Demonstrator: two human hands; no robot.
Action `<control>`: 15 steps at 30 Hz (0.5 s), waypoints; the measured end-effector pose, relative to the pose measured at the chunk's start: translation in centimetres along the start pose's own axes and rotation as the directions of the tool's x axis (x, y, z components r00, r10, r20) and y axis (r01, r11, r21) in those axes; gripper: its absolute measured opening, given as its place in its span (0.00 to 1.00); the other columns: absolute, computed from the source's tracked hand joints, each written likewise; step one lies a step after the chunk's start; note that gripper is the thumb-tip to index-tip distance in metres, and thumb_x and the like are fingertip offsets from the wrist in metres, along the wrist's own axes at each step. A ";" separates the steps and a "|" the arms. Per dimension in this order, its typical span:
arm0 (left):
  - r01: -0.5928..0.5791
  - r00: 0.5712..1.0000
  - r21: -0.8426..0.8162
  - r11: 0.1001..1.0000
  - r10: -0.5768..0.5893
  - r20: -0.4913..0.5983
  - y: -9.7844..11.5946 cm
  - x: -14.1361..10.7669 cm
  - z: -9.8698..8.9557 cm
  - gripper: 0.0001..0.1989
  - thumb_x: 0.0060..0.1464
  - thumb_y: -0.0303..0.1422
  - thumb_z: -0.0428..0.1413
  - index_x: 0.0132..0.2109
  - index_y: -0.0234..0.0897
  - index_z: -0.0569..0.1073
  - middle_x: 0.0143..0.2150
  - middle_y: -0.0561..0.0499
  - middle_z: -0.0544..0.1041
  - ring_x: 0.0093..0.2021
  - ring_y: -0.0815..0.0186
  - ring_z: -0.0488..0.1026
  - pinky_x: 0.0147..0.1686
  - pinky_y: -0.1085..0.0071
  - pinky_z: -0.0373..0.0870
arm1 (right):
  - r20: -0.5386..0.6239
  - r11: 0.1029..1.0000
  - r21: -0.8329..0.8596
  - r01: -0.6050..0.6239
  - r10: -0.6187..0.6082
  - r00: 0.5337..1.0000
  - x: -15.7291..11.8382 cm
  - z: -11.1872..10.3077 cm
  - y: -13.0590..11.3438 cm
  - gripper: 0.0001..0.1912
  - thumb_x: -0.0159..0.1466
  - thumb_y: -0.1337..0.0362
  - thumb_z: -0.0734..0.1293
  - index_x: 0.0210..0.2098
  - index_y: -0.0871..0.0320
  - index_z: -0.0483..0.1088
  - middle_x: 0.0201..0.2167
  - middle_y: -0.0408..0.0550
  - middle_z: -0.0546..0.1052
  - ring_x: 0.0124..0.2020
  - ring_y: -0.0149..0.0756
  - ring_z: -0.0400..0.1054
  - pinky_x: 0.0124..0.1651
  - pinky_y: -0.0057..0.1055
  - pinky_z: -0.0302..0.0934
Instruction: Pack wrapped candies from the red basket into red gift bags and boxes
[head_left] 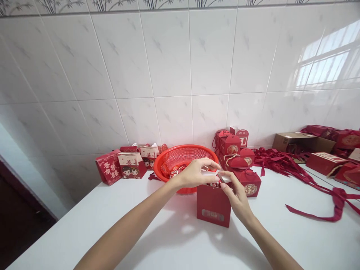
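- Head view: a red box (pixel 213 202) is stood on the table (pixel 267 206), well in from the left edge.
- Its top is touched by the left hand (pixel 197 172) and right hand (pixel 238 195), fingers half-bent above; whether gripped cannot be told.

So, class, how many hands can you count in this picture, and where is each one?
2. The left hand is at the left of the red box's top; the right hand is at its right. Some fingers are partly hidden.
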State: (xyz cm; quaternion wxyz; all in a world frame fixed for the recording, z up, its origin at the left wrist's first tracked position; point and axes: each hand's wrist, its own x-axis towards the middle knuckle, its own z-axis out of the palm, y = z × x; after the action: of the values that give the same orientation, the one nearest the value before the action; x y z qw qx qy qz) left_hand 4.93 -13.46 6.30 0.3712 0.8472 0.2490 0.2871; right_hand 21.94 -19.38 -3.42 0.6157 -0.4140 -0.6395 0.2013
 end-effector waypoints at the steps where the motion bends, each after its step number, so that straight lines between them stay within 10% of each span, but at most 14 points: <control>1: 0.001 1.000 0.031 1.000 -0.001 -0.006 -0.1 -0.2 0.0 0.14 0.50 0.35 0.64 0.45 0.37 0.78 0.48 0.47 0.79 0.51 0.58 0.73 0.50 0.67 0.69 | -0.003 1.000 -0.002 -0.001 0.001 1.000 0.0 0.0 0.0 0.13 0.68 0.55 0.62 0.47 0.54 0.70 0.43 0.48 0.78 0.38 0.38 0.72 0.40 0.31 0.68; 15: -0.077 0.995 0.225 0.971 0.090 -0.046 -1.2 -1.5 0.7 0.13 0.60 0.36 0.57 0.49 0.38 0.77 0.48 0.47 0.79 0.48 0.60 0.75 0.48 0.68 0.69 | -0.029 0.999 -0.039 -0.001 0.000 1.000 -0.1 0.1 0.1 0.15 0.69 0.52 0.61 0.47 0.54 0.71 0.42 0.48 0.78 0.37 0.36 0.72 0.39 0.30 0.67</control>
State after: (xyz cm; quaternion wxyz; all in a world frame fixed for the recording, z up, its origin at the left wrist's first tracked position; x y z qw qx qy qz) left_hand 4.04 -14.00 4.53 0.2543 0.8850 0.2540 0.2961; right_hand 21.89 -19.38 -3.56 0.6166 -0.4290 -0.6342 0.1830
